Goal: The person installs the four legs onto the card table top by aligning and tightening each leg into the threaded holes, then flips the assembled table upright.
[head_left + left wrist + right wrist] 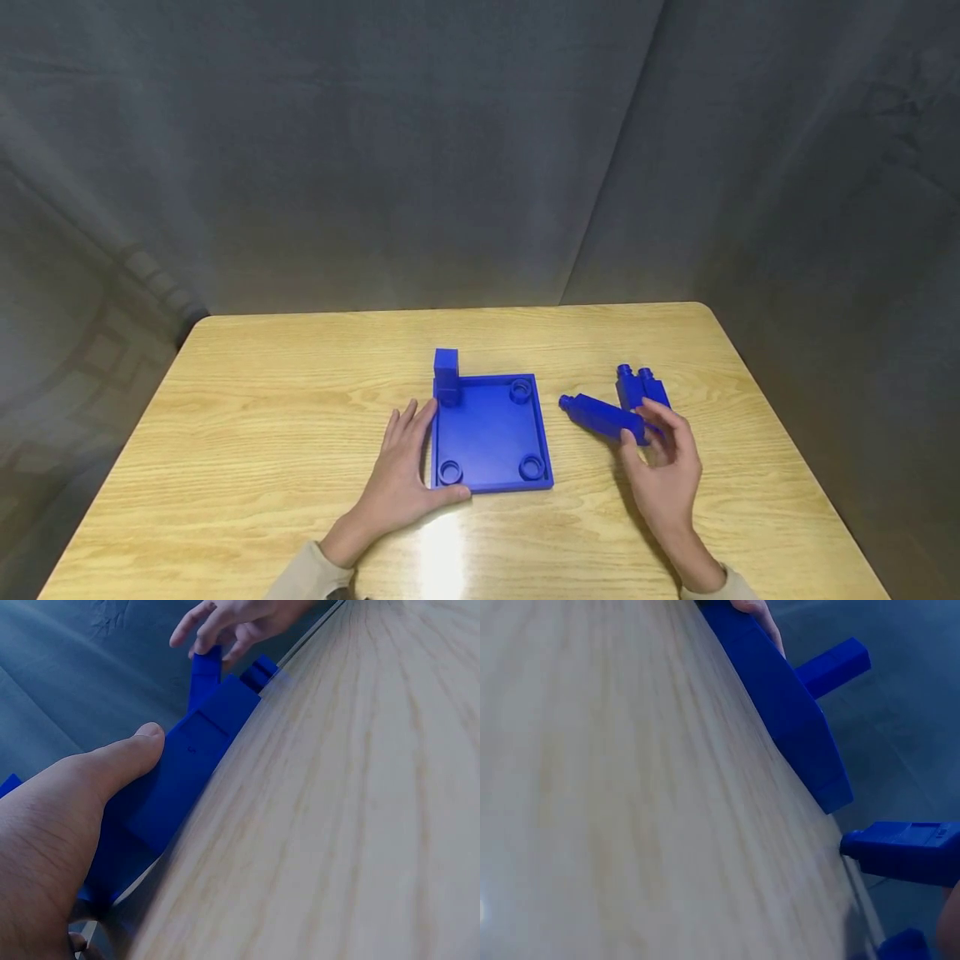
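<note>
A blue square tabletop piece point(491, 433) lies on the table, with a raised rim and round sockets at three corners. At its back left corner stands a blue square leg point(447, 371). My left hand point(401, 479) holds the front left corner, thumb along the front rim and forefinger against the left side; the left wrist view shows the thumb point(124, 761) pressing its side wall. To the right, my right hand point(663, 479) pinches the plain end of another blue leg point(600, 417). This leg is tilted, its threaded end point(850, 844) pointing left toward the tabletop piece.
Two more blue legs point(637, 385) lie side by side behind my right hand, threaded ends facing away and partly hidden by the hand. The wooden table point(300, 375) ends at a grey curtain point(390, 167) behind and at the sides.
</note>
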A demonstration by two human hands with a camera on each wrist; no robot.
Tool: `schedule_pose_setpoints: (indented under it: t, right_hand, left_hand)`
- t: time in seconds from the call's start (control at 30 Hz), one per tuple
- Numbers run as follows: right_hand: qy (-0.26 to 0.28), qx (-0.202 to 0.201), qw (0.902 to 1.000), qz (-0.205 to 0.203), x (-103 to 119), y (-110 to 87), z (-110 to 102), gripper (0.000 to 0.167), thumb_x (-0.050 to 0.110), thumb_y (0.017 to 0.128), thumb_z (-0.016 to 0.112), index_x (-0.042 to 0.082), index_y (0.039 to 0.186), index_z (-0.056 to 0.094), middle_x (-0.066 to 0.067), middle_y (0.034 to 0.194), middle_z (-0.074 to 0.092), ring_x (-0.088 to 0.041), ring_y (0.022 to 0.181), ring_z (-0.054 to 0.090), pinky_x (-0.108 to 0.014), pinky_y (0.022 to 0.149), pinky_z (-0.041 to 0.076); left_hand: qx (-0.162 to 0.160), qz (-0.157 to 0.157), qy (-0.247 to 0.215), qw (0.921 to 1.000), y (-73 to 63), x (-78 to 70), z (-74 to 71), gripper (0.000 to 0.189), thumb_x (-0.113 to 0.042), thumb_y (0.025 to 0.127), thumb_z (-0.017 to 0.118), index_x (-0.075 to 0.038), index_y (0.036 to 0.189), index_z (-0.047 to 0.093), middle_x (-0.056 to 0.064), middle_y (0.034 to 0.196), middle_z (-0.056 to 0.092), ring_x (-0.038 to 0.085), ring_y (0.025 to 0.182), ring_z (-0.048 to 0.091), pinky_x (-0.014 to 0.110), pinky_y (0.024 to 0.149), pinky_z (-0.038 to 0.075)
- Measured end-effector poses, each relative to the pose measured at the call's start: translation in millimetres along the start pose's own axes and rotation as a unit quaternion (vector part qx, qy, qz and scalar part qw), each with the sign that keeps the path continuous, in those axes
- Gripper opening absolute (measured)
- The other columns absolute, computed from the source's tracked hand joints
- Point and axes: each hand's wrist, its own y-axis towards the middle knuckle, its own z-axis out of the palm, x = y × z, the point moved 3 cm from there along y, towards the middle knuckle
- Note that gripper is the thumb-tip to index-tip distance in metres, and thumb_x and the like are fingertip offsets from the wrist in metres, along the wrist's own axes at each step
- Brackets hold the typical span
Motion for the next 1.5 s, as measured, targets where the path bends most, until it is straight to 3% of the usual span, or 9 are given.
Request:
schedule_pose_setpoints:
  t: [0.23,0.43,0.7,1.03,1.27,1.5]
  right_hand:
    - [0.083,-0.020,0.9962,-0.014,7,15.1,5,0.050,-0.033,0.083,0.065,-0.027,0.132,0.057,-0.009,0.123,0.073,-0.018,0.119,0.071,-0.021,0.106,0.059]
    - [0.109,0.001,0.9937,-0.027,16,32.3,20,0.049,-0.033,0.083,0.066,-0.026,0.131,0.057,-0.010,0.122,0.076,-0.019,0.118,0.073,-0.022,0.105,0.059]
    - [0.182,0.028,0.9808,-0.065,27,48.9,53,0.049,-0.035,0.083,0.064,-0.027,0.131,0.056,-0.015,0.120,0.077,-0.022,0.114,0.074,-0.024,0.104,0.060]
    - [0.186,0.017,0.9790,-0.082,23,68.4,80,0.056,-0.029,0.086,0.068,-0.019,0.140,0.053,-0.016,0.120,0.078,-0.024,0.116,0.075,-0.024,0.098,0.060]
    - [0.192,0.061,0.9753,-0.092,20,77.0,98,0.063,-0.030,0.086,0.068,-0.018,0.144,0.049,-0.015,0.121,0.079,-0.022,0.117,0.075,-0.026,0.101,0.059]
    - [0.159,0.094,0.9787,-0.089,21,80.9,112,0.062,-0.026,0.087,0.072,-0.020,0.144,0.047,-0.007,0.123,0.080,-0.018,0.118,0.075,-0.027,0.106,0.059]
  left_hand:
    - [-0.007,0.009,0.003,0.9999,-0.3,-1.3,-0.1,0.136,-0.068,0.072,0.094,-0.010,0.176,0.028,0.029,0.177,0.030,0.063,0.163,0.014,0.085,0.126,0.016]
    - [-0.002,0.001,-0.001,1.0000,-0.3,-0.4,0.7,0.137,-0.068,0.072,0.094,-0.011,0.177,0.027,0.028,0.179,0.028,0.060,0.165,0.011,0.083,0.127,0.014]
    - [-0.005,0.006,0.004,1.0000,-0.1,-0.2,0.7,0.137,-0.068,0.072,0.094,-0.011,0.177,0.027,0.028,0.178,0.029,0.062,0.164,0.013,0.084,0.127,0.015]
    - [0.001,0.002,0.002,1.0000,0.1,-0.3,0.2,0.137,-0.068,0.072,0.094,-0.011,0.177,0.026,0.028,0.179,0.027,0.060,0.165,0.011,0.082,0.128,0.013]
    - [0.005,0.003,0.010,0.9999,0.8,-1.2,-0.6,0.137,-0.068,0.074,0.094,-0.011,0.177,0.025,0.028,0.178,0.029,0.061,0.164,0.013,0.083,0.127,0.014]
    - [-0.002,0.008,0.002,1.0000,1.6,-2.7,0.1,0.136,-0.067,0.073,0.095,-0.010,0.176,0.027,0.027,0.178,0.031,0.058,0.165,0.014,0.081,0.128,0.014]
